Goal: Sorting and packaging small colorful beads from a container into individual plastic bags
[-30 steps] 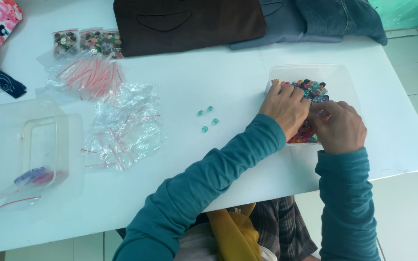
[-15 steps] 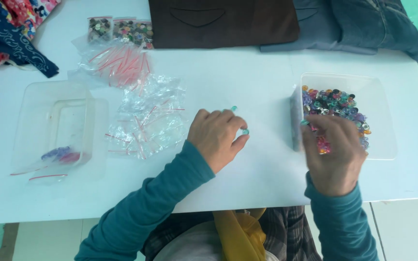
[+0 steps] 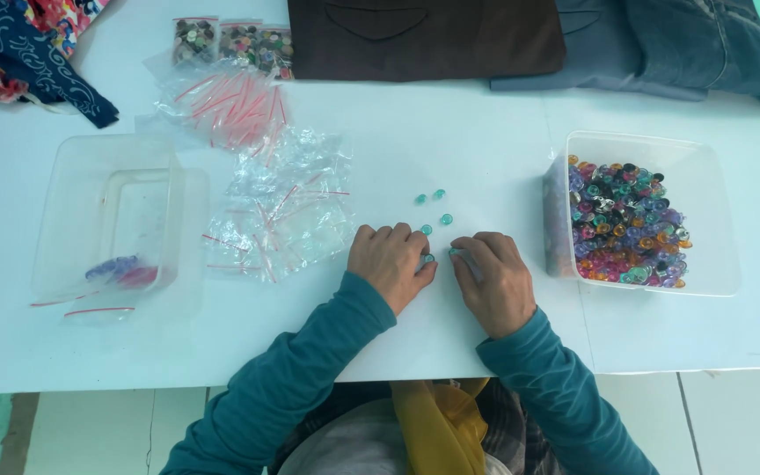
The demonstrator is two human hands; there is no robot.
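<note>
Teal beads (image 3: pixel 434 208) lie mid-table, toward its near edge. Left hand (image 3: pixel 390 264) and right hand (image 3: pixel 494 280), fingers curled, each pinch one bead; best kept low, beads grouped tight.

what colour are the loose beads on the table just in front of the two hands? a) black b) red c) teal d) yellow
c: the small loose beads lying on the white table just beyond the left hand and right hand are all teal; the mixed colours sit in the clear tub to the right.
</note>
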